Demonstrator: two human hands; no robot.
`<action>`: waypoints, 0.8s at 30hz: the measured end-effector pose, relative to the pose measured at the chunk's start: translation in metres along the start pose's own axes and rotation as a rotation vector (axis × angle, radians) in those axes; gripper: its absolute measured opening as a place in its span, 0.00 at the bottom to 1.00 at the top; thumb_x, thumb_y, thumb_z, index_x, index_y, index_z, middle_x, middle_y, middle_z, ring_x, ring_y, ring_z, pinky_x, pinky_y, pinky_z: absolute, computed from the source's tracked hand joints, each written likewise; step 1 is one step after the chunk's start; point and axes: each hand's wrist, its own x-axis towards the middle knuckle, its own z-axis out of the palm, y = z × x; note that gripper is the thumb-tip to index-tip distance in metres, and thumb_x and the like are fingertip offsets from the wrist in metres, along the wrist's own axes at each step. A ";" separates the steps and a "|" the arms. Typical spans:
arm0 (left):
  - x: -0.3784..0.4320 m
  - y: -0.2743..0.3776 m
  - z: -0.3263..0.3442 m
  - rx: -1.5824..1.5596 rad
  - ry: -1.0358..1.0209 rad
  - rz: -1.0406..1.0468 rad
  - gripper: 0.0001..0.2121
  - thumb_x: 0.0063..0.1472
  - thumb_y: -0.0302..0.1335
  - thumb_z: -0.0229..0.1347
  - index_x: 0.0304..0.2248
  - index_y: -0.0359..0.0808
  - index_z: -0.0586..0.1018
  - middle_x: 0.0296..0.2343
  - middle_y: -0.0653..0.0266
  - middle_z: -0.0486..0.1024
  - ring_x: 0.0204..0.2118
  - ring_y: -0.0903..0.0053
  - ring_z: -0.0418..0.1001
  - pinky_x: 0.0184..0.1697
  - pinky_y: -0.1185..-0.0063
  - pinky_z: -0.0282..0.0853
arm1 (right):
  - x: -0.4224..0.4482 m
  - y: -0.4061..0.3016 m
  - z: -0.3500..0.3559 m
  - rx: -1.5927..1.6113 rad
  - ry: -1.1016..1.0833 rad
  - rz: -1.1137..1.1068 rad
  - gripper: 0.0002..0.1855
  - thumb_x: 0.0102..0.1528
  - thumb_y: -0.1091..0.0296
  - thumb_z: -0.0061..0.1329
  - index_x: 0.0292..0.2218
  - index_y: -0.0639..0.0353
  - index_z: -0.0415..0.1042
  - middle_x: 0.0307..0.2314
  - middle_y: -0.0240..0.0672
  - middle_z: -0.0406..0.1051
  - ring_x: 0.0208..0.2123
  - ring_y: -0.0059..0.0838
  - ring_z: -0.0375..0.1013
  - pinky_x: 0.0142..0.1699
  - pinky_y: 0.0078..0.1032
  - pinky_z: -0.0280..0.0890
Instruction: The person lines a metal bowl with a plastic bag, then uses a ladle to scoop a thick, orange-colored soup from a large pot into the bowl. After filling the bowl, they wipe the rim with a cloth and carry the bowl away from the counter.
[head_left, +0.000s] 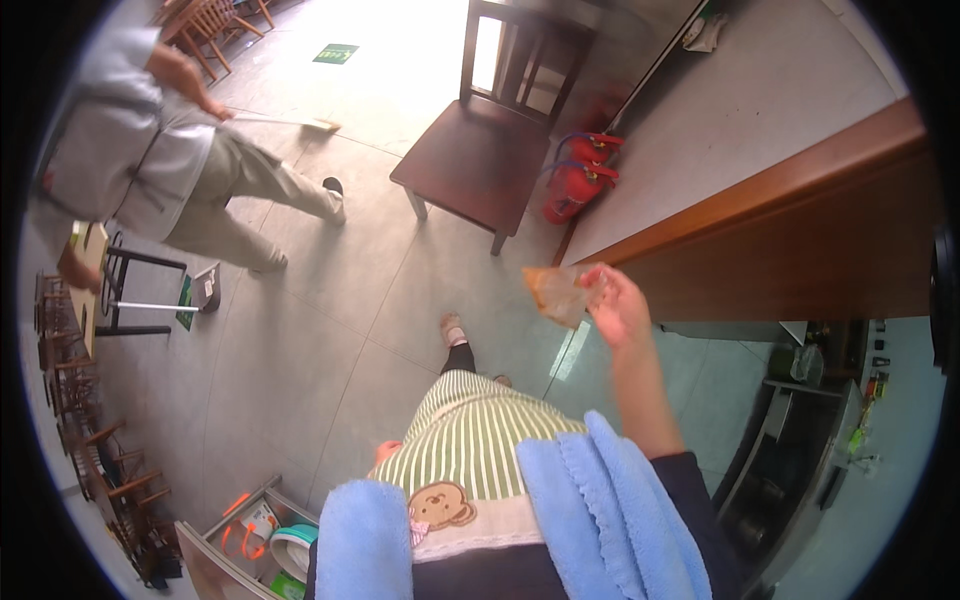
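Note:
Held out ahead and to the right, my right hand (621, 306) pinches a small translucent plastic bag (561, 296). Something orange-brown shows at the bag's far side; motion blur hides what it is. Only a bit of my left hand (388, 451) appears, low beside the striped apron (480, 420), which covers the rest, so its fingers cannot be made out. A blue towel (615, 510) hangs over my shoulders and down my front.
A dark wooden chair (480, 157) and red fire extinguishers (577, 191) stand ahead. To the right is a wood-trimmed wall end (750, 217). At left, a person (142, 142) holds a broom (285, 121) and long-handled dustpan (206, 289). An open drawer (199, 559) sits at lower left.

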 end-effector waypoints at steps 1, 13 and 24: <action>0.013 0.016 0.003 0.007 -0.033 0.005 0.13 0.56 0.26 0.48 0.41 0.32 0.75 0.25 0.58 0.76 0.24 0.75 0.75 0.23 0.78 0.71 | 0.015 -0.009 0.010 0.017 0.053 -0.013 0.06 0.56 0.71 0.47 0.35 0.62 0.69 0.31 0.37 0.71 0.39 0.33 0.70 0.49 0.28 0.63; 0.174 0.323 -0.080 -0.565 0.157 0.053 0.14 0.60 0.27 0.45 0.45 0.34 0.70 0.31 0.60 0.76 0.25 0.80 0.74 0.23 0.83 0.67 | 0.340 -0.180 0.069 -0.042 0.430 -0.316 0.04 0.51 0.67 0.50 0.28 0.50 0.67 0.22 0.27 0.69 0.29 0.27 0.71 0.32 0.28 0.57; 0.159 0.177 0.043 -0.201 0.245 -0.227 0.13 0.55 0.30 0.51 0.37 0.33 0.79 0.30 0.58 0.79 0.31 0.74 0.77 0.37 0.74 0.73 | 0.518 -0.262 0.101 -0.367 0.523 -0.369 0.07 0.49 0.69 0.51 0.23 0.56 0.66 0.17 0.28 0.64 0.20 0.22 0.67 0.19 0.17 0.55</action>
